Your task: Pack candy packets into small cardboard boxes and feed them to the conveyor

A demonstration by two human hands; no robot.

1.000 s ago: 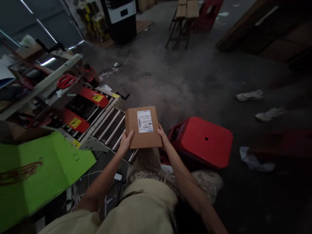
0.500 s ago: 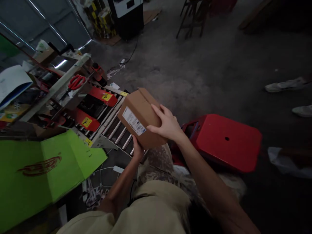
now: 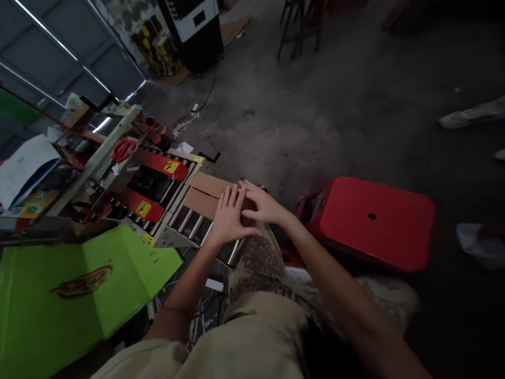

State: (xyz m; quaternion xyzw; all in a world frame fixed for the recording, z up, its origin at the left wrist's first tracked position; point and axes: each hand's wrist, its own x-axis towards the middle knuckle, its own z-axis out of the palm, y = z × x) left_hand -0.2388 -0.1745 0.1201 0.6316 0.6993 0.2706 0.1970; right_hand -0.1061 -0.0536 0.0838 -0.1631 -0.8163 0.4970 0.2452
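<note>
The box (image 3: 202,203) is now lying on the rollers (image 3: 195,227), no longer being held up at a tilt, and its seamed flaps are facing upward where the label was showing; the left grip (image 3: 228,218) is now lying over the top instead of supporting from below. Nearest, the beige shirt (image 3: 260,321) is filling the bottom, and patterned trousers (image 3: 256,258) are showing beyond it; a white power strip (image 3: 214,285) is lying among cables below the rollers. The left grip is resting unclenched, fingers spreading across the box; the right grip (image 3: 265,204) is reaching to its right end, fingers extending and thumb standing apart, released too, though whether it is touching is hard to tell. To the left, a green board (image 3: 126,273) is spreading out; to the right, a red stool (image 3: 389,226) is standing. Past the box, two red guards (image 3: 168,167) are flanking a dark gap; red scissors (image 3: 123,150) are lying beyond them; farther off, a shoe (image 3: 453,120), a wooden stool (image 3: 300,31) and a black-and-white machine (image 3: 197,31) are standing on the floor (image 3: 268,121).
</note>
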